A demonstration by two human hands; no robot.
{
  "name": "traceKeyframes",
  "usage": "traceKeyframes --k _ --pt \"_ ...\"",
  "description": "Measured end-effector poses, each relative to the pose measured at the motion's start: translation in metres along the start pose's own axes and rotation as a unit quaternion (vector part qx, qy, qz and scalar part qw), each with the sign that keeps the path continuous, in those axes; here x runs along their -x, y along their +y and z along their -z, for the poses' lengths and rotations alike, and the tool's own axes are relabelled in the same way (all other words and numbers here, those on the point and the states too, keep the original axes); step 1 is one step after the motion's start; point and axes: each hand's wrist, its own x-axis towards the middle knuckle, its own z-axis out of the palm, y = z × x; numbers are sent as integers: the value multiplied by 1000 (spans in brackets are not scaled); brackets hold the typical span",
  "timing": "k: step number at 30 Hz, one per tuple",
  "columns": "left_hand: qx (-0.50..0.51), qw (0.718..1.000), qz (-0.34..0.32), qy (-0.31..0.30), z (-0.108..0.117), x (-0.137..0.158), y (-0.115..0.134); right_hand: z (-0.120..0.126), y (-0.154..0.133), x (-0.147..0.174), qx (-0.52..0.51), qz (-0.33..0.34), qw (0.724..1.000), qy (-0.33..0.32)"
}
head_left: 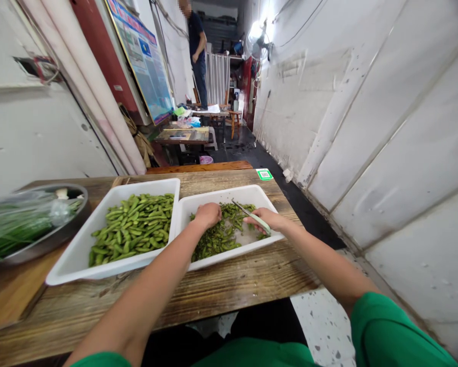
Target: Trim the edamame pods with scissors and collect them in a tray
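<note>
My right hand (269, 220) is closed round a pair of scissors (262, 222) with pale green handles. Their dark blades point up and to the left, over the right white tray (229, 257). In that tray lie green soybean pods (221, 239) with small trimmed bits scattered among them. My left hand (210, 214) is over the tray's left part, its fingers curled down; what they hold is hidden. Beside it, the left white tray (70, 272) is heaped with more soybean pods (133, 229).
On the wooden table (251, 278), a metal basin (84, 204) of bagged green vegetables stands at the far left. A QR-code card (264, 175) lies at the back right corner. Farther back, a person (198, 46) stands by cluttered tables. A white wall (366, 127) runs along the right.
</note>
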Motion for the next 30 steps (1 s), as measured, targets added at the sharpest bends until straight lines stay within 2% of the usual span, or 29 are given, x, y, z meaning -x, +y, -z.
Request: traceKeyframes --k 2,4,7,9,11,13,14,16,17,19,20,21,23,25,26,28,30 --pt "-67 998 -4 -14 -1 0 3 0 0 1 1 1 1000 -1" --pt "-59 998 -2 -7 -2 -1 3 0 -1 2 1 2 1000 0" --pt "116 993 0 9 -1 -3 1 0 -2 3 -2 6 1000 -1" --pt "285 958 22 10 0 -4 -2 1 -1 2 -3 10 1000 -9" --pt "418 906 67 -7 1 -4 -4 1 0 1 -4 11 1000 -17" --pt "483 869 104 -37 2 -4 -5 2 1 1 -7 12 1000 -18" --pt "487 864 115 -45 3 -4 -6 2 1 0 -8 13 1000 -17" --pt "456 881 123 -27 5 -3 -6 2 1 0 -11 14 1000 -12" --pt "429 895 119 3 6 -3 -6 2 1 0 -12 14 1000 -8" --pt "373 922 75 73 7 0 -4 2 0 1 -12 10 1000 1" --pt "346 934 37 84 7 1 -2 2 -1 1 -11 8 1000 6" --pt "318 946 -9 64 6 3 1 1 -2 1 -9 7 1000 11" --pt "239 966 -88 -42 2 8 10 1 -2 2 -6 7 1000 16" --pt "129 976 -117 -128 -4 12 20 0 -3 3 -3 11 1000 17" --pt "72 982 -112 -135 -8 14 25 0 -2 3 -1 13 1000 17" --pt "-18 991 -84 -106 -14 15 33 1 -1 3 6 18 1000 15" --pt "-53 993 -60 -82 -16 15 38 1 0 2 10 19 1000 10"
